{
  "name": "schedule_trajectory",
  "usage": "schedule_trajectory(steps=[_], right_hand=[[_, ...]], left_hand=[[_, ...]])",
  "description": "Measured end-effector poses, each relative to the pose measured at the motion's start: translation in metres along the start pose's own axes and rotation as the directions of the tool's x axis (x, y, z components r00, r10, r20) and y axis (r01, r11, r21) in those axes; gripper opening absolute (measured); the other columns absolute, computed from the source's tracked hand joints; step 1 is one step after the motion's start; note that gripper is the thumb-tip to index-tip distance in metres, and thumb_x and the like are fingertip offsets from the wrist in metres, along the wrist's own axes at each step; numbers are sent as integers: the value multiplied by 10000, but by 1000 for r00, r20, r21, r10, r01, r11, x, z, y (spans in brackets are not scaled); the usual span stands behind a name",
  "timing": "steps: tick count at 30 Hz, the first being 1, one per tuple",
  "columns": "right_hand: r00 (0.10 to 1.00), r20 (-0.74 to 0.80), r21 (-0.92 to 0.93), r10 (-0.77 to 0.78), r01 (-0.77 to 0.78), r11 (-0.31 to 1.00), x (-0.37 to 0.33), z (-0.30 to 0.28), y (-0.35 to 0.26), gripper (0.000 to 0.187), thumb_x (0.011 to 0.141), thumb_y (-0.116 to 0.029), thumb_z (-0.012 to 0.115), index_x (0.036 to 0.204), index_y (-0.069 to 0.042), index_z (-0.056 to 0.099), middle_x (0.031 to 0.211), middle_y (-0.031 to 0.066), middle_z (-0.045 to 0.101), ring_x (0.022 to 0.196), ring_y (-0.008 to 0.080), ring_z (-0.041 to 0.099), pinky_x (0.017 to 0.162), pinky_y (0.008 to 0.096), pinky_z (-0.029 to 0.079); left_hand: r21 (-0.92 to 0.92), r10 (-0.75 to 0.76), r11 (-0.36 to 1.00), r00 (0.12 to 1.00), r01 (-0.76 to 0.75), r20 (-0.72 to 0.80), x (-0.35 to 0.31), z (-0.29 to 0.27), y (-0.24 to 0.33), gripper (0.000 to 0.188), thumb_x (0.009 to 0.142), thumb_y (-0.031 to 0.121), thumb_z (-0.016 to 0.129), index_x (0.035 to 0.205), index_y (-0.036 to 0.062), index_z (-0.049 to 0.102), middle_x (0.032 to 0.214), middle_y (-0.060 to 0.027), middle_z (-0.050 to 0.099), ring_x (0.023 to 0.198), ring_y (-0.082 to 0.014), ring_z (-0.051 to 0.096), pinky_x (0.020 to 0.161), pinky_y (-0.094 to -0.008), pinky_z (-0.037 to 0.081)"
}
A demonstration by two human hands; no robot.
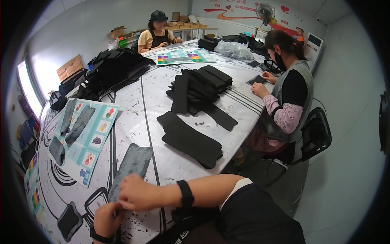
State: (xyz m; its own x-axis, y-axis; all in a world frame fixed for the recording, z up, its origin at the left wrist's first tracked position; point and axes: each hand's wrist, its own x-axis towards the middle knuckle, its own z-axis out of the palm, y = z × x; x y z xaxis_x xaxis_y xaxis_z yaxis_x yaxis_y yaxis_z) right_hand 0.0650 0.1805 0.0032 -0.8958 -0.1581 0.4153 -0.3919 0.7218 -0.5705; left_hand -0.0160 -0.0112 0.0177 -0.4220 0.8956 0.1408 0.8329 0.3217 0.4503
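Note:
A long grey fabric strip [136, 159] with a mottled surface lies on the table, its near end running under my hands. My right hand [140, 193] reaches across from the right and bends over that near end, its fingers closed in a pinch. Just below and left of it, my left hand [106, 219] is closed too, thumb and fingertips meeting those of the right hand at the strip's edge. My own fingers partly hide the gripped edge. Left of my left hand lies a small dark pad with a grey border [70, 221].
Black strips are stacked beyond my hands, in a near pile [191, 140] and a larger heap [203, 87]. Grey strips [80, 124] lie on a fruit-picture sheet [95, 150] at left. Dark scraps litter the white table [134, 101]. Two people sit working at its right and far sides.

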Motion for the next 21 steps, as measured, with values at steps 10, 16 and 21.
schedule_trajectory(steps=[10, 16, 21], right_hand=[[900, 193, -404, 390, -289, 868, 1, -65, 73, 258, 781, -23, 501, 1011, 7, 614, 992, 182, 582, 915, 349, 587, 828, 409, 471], [948, 45, -332, 314, -282, 900, 6, -68, 63, 349, 766, 40, 493, 1106, 13, 570, 1112, 193, 525, 969, 370, 555, 848, 412, 464], [932, -243, -336, 268, -340, 878, 2, -74, 66, 351, 762, 41, 500, 1100, -8, 579, 1109, 170, 532, 980, 375, 545, 849, 409, 463]], left_hand=[[5, 82, 996, 975, -84, 206, -2, -23, 18, 151, 797, 189, 661, 889, 71, 685, 940, -61, 644, 842, -256, 627, 734, -334, 507], [0, 93, 995, 961, -96, 262, -8, -31, 16, 192, 819, 213, 645, 936, 67, 687, 989, -54, 637, 878, -243, 623, 765, -325, 507], [-8, 56, 998, 944, -56, 325, -9, -39, 12, 196, 820, 216, 645, 936, 65, 689, 971, -58, 635, 870, -252, 620, 760, -332, 506]])
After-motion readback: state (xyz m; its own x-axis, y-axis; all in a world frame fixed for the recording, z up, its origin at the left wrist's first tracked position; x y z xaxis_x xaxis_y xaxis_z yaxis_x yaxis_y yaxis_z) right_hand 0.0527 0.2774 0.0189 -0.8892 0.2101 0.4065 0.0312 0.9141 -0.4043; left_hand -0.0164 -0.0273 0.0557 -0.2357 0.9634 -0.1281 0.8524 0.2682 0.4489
